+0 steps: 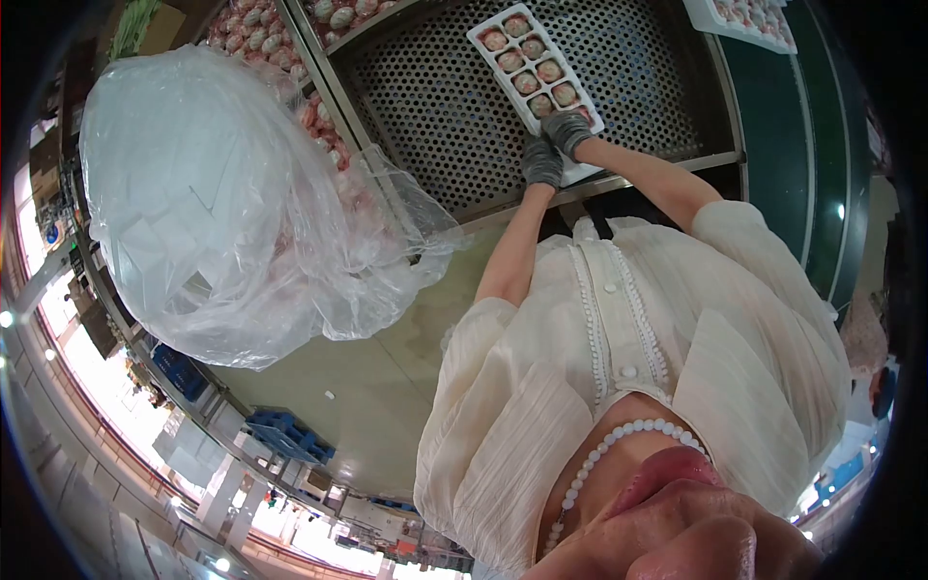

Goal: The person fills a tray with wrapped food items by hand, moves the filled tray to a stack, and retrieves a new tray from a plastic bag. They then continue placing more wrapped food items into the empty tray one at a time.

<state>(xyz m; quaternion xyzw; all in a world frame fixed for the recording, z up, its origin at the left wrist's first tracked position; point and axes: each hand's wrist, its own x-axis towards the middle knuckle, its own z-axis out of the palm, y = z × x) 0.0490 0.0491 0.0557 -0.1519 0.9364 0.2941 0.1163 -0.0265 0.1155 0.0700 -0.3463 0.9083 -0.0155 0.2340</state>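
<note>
A white tray [478, 35] with two rows of round, red-and-pale wrapped balls, apparently fruit [549, 71], lies on a perforated metal surface [416, 97]. Grey gloves cover both my hands. My right hand [566, 131] is over the tray's near end, its fingers curled at the last ball [584, 113], which is partly hidden. Close beside it, my left hand [541, 162] sits at the tray's near left corner with bent fingers; what it grips, if anything, is hidden. Part of another white piece [580, 173] shows below my hands.
Left of the metal surface, many wrapped balls [253, 41] fill a bin. A large clear plastic bag [193, 193] bulges beside it with white pieces inside. Another filled white tray [744, 21] stands at upper right, by a green belt [773, 126]. Blue pallets [285, 435] lie farther off.
</note>
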